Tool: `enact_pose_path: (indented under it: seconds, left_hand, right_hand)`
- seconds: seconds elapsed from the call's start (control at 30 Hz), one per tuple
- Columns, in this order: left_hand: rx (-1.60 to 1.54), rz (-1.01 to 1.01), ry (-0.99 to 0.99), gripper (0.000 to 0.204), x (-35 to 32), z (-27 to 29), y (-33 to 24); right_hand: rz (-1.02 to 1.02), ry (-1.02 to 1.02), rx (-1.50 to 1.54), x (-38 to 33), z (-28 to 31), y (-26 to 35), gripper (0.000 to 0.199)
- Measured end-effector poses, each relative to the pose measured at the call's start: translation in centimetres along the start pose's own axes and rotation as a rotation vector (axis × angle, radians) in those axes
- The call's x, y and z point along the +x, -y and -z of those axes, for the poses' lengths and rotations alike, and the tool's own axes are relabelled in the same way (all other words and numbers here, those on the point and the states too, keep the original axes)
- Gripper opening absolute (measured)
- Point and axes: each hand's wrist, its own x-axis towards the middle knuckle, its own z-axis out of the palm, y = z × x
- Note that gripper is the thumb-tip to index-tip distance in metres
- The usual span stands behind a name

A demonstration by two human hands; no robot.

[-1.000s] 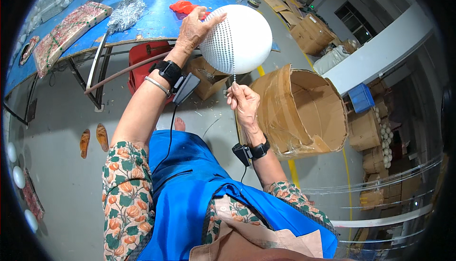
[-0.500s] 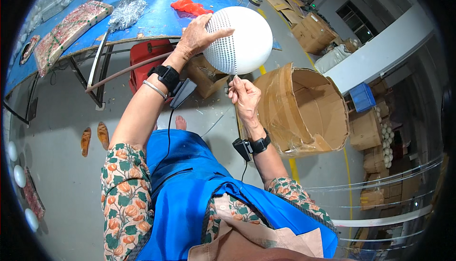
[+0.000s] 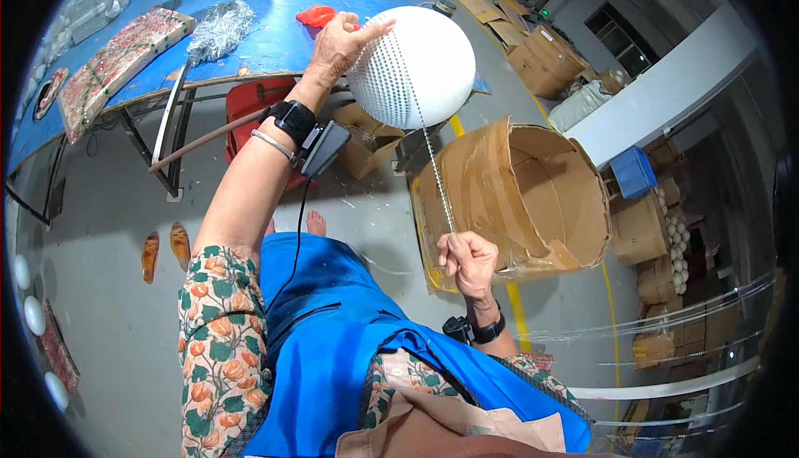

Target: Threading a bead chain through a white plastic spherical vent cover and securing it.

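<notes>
A large white ball [image 3: 439, 62] is up in front of me, its left side covered in rows of small silvery beads. My left hand [image 3: 339, 48] grips its upper left side, the thumb stretched over the beaded rows near the top. From the ball a thin strand of beads [image 3: 439, 176] runs taut down to the right. My right hand [image 3: 470, 260] pinches this strand between thumb and curled fingers, well below the ball and in front of the large cardboard drum [image 3: 474, 187].
At the far left stands a blue table [image 3: 283, 21] with a red bag [image 3: 316, 16], a silvery tangle [image 3: 220, 29] and a flat patterned block [image 3: 125, 62]. Beneath it are a red chair [image 3: 248, 104] and an open carton [image 3: 366, 146]. Clear strands [image 3: 666, 325] stretch across at right.
My right hand has moved down and to the right, away from the ball, drawing out a length of bead strand. The left hand and ball have shifted slightly up and left.
</notes>
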Motion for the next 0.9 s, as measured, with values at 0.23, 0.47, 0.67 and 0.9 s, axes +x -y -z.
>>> enact_pose_path:
  seconds: [0.23, 0.47, 0.67, 0.9]
  left_hand:
    - [0.106, -0.043, -0.076, 0.078, 0.5, 0.2, -0.5]
    - [0.038, -0.021, -0.115, 0.065, 0.4, -0.2, -0.5]
    - [0.074, 0.02, -0.073, 0.057, 0.5, 0.2, -0.5]
    - [0.094, -0.347, 0.055, 0.064, 0.3, 0.0, 1.6]
  right_hand:
    - [0.05, -0.073, 0.105, 1.0, -0.1, 1.2, 0.021]
    - [0.025, 0.006, 0.034, 1.9, 0.3, 0.1, 0.022]
    - [-0.016, -0.01, 0.039, 4.4, -0.7, -2.5, 0.023]
    - [0.034, 0.007, 0.052, 6.7, -1.3, -3.9, 0.025]
